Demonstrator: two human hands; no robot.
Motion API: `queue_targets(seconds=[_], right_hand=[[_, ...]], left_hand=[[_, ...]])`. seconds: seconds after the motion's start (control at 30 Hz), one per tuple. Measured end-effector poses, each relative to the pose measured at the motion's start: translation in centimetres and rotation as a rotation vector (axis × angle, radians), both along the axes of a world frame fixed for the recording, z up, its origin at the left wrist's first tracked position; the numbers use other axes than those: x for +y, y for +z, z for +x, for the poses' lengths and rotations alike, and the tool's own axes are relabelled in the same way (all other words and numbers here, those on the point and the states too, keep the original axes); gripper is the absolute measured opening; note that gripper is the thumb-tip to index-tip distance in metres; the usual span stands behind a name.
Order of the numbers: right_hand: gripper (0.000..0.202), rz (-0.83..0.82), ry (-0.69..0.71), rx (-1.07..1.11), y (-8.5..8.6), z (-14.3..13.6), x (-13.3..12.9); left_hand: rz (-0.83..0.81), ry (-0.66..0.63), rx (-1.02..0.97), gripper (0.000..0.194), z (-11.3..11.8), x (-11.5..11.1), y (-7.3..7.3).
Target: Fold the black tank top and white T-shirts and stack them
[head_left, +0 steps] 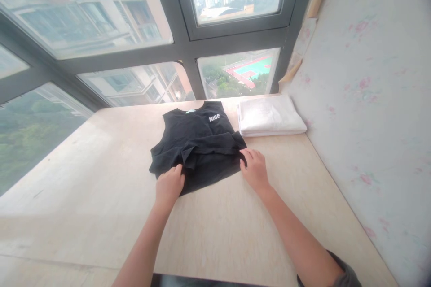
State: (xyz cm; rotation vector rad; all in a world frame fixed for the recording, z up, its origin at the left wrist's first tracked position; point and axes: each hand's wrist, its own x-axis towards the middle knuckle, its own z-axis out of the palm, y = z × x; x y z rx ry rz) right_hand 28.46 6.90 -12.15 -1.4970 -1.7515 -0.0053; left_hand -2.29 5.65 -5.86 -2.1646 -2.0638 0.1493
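A black sleeveless top [198, 130] lies on the pale window ledge, its neckline toward the window and the white word NICE on its upper right. The front layer of its lower part is bunched up in folds, and the back layer spreads flat beneath. My left hand [170, 184] is closed on the fabric at the lower left, fingertips partly hidden. At the lower right edge, my right hand [255, 168] pinches the cloth between thumb and fingers.
A folded white cloth [271, 115] rests to the right of the top, near the flowered wall [373, 98]. Grey-framed windows [183, 51] close off the far and left sides of the ledge [84, 188]. Wallpaper peels at the corner beside the frame.
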Motion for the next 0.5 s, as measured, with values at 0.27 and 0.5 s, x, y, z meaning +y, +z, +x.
queue_targets(seconds=[0.27, 0.5], right_hand=[[0.016, -0.103, -0.025, 0.012, -0.3, 0.3, 0.0], [0.019, -0.086, -0.12, 0.521, 0.2, 1.6, 0.1]], left_hand=[[0.127, 0.161, -0.258, 0.043, -2.1, -0.5, 0.9], [0.592, 0.371, -0.778, 0.038, -8.7, -3.6, 5.9]])
